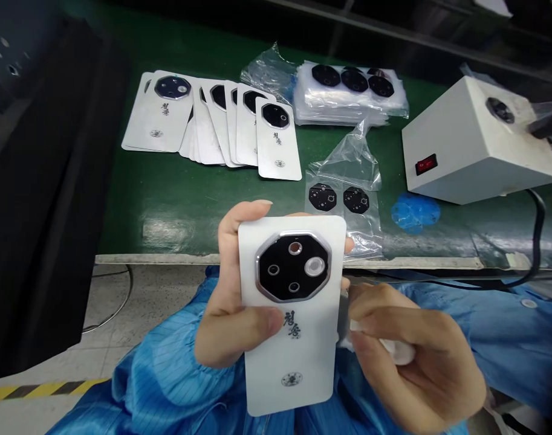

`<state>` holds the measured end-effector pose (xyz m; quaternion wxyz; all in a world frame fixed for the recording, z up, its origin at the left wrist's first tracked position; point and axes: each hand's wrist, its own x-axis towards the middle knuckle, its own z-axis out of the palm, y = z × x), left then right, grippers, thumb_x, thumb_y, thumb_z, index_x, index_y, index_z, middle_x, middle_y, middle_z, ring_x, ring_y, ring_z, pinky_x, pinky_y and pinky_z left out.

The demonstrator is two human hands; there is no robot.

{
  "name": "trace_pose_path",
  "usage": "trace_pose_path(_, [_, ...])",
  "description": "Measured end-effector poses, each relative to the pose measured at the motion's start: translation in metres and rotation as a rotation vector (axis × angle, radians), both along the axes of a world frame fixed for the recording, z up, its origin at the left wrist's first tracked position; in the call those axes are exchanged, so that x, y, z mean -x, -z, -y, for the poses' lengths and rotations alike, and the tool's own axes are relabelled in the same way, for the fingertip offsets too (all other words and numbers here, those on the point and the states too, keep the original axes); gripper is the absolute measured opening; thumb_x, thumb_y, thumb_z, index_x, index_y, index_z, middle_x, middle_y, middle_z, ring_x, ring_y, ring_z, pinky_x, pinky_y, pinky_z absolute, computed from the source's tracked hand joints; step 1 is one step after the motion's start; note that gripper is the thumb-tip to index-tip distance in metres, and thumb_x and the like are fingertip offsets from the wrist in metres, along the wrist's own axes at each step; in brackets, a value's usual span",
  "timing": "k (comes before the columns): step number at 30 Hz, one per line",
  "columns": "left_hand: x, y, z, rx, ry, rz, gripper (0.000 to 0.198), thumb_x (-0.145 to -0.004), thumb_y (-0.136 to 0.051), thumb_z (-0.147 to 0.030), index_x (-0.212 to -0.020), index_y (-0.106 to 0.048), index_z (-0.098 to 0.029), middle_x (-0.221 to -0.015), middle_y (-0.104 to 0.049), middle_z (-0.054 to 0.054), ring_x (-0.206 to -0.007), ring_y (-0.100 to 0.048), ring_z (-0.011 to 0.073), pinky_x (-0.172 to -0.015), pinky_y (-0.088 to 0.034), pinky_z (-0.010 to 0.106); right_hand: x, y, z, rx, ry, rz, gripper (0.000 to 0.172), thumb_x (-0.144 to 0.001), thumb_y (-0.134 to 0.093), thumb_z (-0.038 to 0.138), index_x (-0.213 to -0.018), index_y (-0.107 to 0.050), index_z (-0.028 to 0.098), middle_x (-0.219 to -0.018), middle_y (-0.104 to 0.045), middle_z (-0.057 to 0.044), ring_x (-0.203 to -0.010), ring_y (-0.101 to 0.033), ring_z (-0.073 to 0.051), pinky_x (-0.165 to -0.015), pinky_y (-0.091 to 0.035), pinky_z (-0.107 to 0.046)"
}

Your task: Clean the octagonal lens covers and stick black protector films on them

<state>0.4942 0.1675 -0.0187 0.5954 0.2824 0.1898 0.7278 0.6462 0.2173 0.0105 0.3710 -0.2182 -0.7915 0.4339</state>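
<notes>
White back cover (298,326) with a black octagonal camera plate (292,266) is held upright just short of the green table's (176,199) near edge. The left hand (230,308) clamps its left side, thumb on the face and fingers behind. The right hand (412,356) is curled, pinching a small white wad (400,350) beside the cover's right edge, while more covers (221,130) lie fanned toward the table's far left.

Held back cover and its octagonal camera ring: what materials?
Back cover: looks like matte white plastic, even tone, no glare. Camera ring: bright silvery edge with highlights, metal or plated plastic, can't tell. Inset panel: glossy black, probably glass or acrylic.
</notes>
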Motion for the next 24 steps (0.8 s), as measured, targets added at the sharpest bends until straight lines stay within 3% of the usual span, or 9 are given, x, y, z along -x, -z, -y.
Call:
trace_pose_path(7, [0.003, 0.010, -0.004, 0.042, -0.034, -0.035, 0.064, -0.072, -0.056, -0.008, -0.123, -0.032, -0.039, -0.125, -0.055, 0.006, -0.100, -0.064, 0.0287, -0.076, -0.057, 0.045, -0.009, 0.008, -0.007, -0.038, 0.080, 0.054, 0.035, -0.072, -0.057, 0.000, -0.102, -0.062, 0.018, -0.085, -0.063, -0.005, -0.074, -0.061, -0.016, -0.055, -0.051, -0.028])
trace_pose_path(10, [0.008, 0.014, -0.006, 0.099, -0.108, -0.056, 0.065, -0.071, -0.059, -0.010, -0.122, -0.032, -0.039, -0.123, -0.057, 0.007, -0.093, -0.066, 0.0298, -0.068, -0.059, 0.044, -0.014, 0.016, -0.009, -0.018, 0.038, 0.125, 0.045, -0.077, -0.054, 0.002, -0.117, -0.058, 0.022, -0.102, -0.067, -0.006, -0.091, -0.064, -0.021, -0.068, -0.056, -0.033])
trace_pose_path(13, [0.015, 0.013, -0.007, 0.179, -0.076, -0.108, 0.068, -0.071, -0.061, -0.011, -0.122, -0.027, -0.042, -0.119, -0.060, 0.007, -0.090, -0.067, 0.0323, -0.066, -0.058, 0.047, -0.015, 0.026, -0.009, 0.113, 0.039, 0.046, 0.050, -0.079, -0.052, -0.001, -0.122, -0.051, 0.025, -0.102, -0.070, -0.003, -0.091, -0.067, -0.020, -0.075, -0.058, -0.035])
trace_pose_path(16, [0.022, 0.010, -0.006, 0.222, -0.012, -0.129, 0.067, -0.073, -0.060, -0.009, -0.120, -0.026, -0.043, -0.121, -0.059, 0.007, -0.095, -0.065, 0.0331, -0.072, -0.057, 0.049, -0.013, 0.035, -0.010, 0.284, 0.082, -0.097, 0.040, -0.079, -0.053, -0.002, -0.108, -0.051, 0.026, -0.096, -0.071, 0.000, -0.085, -0.069, -0.017, -0.067, -0.058, -0.029])
trace_pose_path(18, [0.023, 0.009, -0.005, 0.229, -0.019, -0.118, 0.067, -0.073, -0.060, -0.009, -0.120, -0.027, -0.042, -0.125, -0.056, 0.007, -0.095, -0.066, 0.0323, -0.072, -0.057, 0.048, -0.011, 0.040, -0.012, 0.307, 0.101, -0.120, 0.027, -0.080, -0.056, 0.001, -0.094, -0.052, 0.023, -0.094, -0.071, 0.000, -0.082, -0.068, -0.016, -0.063, -0.055, -0.026])
trace_pose_path(21, [0.022, 0.010, -0.006, 0.260, -0.024, -0.120, 0.068, -0.072, -0.061, -0.009, -0.120, -0.027, -0.042, -0.132, -0.050, 0.007, -0.095, -0.065, 0.0333, -0.069, -0.057, 0.047, -0.009, 0.043, -0.017, 0.244, 0.159, -0.061, 0.013, -0.082, -0.058, 0.009, -0.079, -0.052, 0.020, -0.095, -0.069, -0.003, -0.080, -0.065, -0.016, -0.064, -0.050, -0.029])
trace_pose_path(24, [0.020, 0.013, -0.007, 0.224, -0.064, -0.117, 0.067, -0.071, -0.062, -0.011, -0.120, -0.027, -0.041, -0.124, -0.056, 0.008, -0.092, -0.066, 0.0333, -0.067, -0.056, 0.047, -0.009, 0.046, -0.019, 0.129, 0.268, 0.000, 0.023, -0.082, -0.058, 0.015, -0.062, -0.046, 0.019, -0.085, -0.063, -0.002, -0.070, -0.058, -0.014, -0.060, -0.046, -0.029])
